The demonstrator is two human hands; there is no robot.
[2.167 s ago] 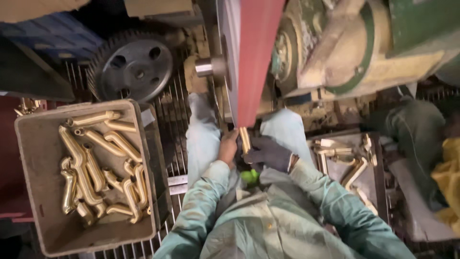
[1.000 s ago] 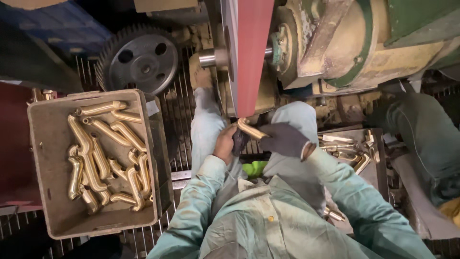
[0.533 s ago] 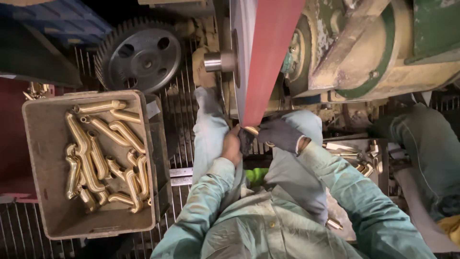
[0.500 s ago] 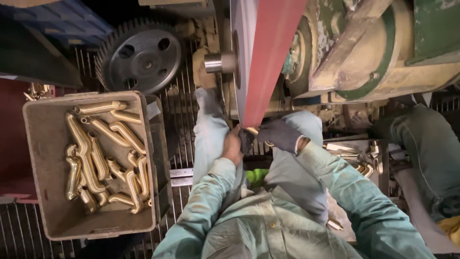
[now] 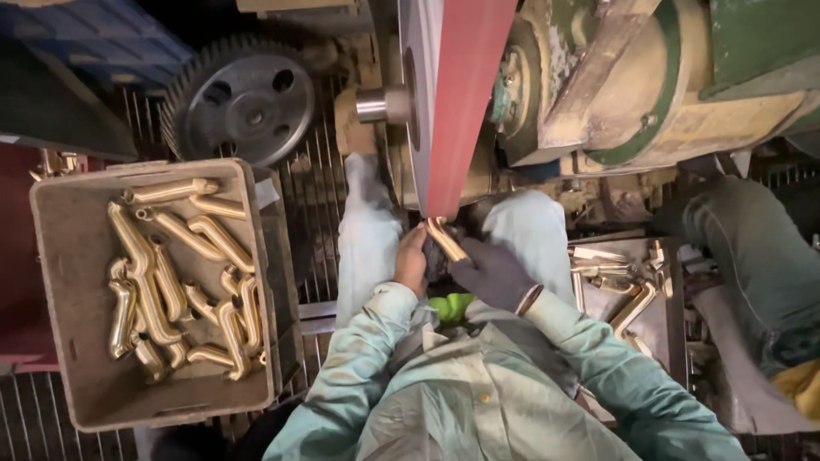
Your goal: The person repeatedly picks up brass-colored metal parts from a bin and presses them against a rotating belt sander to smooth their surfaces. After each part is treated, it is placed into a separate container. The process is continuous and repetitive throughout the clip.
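Brass piece [image 5: 446, 239] back up against red belt [image 5: 461, 102] since a second ago; left hand [image 5: 412, 260] and gloved right hand [image 5: 491, 273] both clenched on it.

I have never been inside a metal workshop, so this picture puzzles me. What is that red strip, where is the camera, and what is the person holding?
The camera sits on the person's head and looks down over their chest and knees. The red strip is a belt on a large machine. The bare left hand and the dark-gloved right hand together hold a golden curved metal piece up against the belt's lower end. On the left, a grey crate holds many similar golden pieces. On the right, a tray holds more. A toothed wheel lies beyond the crate.
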